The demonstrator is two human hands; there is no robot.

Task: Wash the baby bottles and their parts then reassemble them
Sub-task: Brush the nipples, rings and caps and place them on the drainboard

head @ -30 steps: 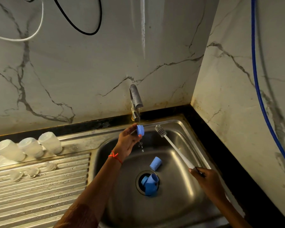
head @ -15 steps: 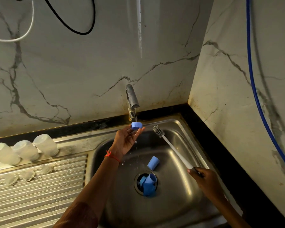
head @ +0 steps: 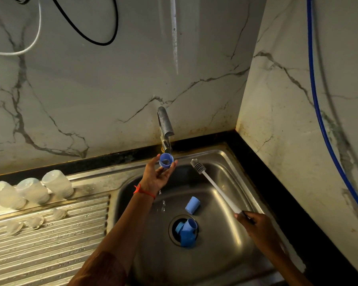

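Left hand (head: 159, 176) reaches up under the tap (head: 165, 124), palm turned upward, thumb and fingertips pinching a blue ring (head: 165, 160) with its opening facing up. A thin stream of water runs from the spout into it. A red thread (head: 144, 191) circles that wrist, and the forearm stretches across the sink (head: 221, 250).

Right hand (head: 258, 228) hangs over the basin's right side, fingers curled tight round the handle end of a brush (head: 217, 188), whose bristled head points toward the tap, just beside the ring but apart from it.

A blue cap (head: 192, 205) lies on the basin floor, and more blue parts (head: 186, 232) sit in the drain (head: 171, 230). On the drainboard (head: 50, 254), three translucent bottles (head: 32, 190) stand in a row, with three clear teats (head: 36, 221) in front.
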